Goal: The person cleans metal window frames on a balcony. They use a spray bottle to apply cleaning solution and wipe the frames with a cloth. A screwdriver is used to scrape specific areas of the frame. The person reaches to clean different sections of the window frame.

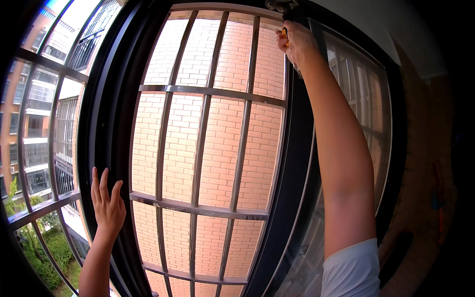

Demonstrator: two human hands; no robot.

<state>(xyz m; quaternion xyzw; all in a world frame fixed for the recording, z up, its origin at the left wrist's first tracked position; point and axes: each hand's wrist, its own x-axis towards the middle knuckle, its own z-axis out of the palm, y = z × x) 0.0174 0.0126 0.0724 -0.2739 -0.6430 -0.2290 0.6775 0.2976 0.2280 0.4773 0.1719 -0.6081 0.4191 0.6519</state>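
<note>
Left grip: our left hand (108,207) lies flat and spread, fingers pointing up, pressed against the dark window frame (106,123) at its left upright; it pinches nothing.
Right grip: our right hand (295,40) reaches high, closed around a small tool with an orange handle (284,33); only a sliver of the handle shows between the fingers.
Tool position: at the upper right corner of the opening, against the sliding sash (297,163); we cannot tell what its tip touches.
Sleeve: a white sleeve (352,270) covers our right upper arm at the lower edge.
Outside: metal security bars (200,148) cross the opening, with a brick wall (217,163) behind them.
Far left: apartment buildings (34,128) and green shrubs (47,250) below.
</note>
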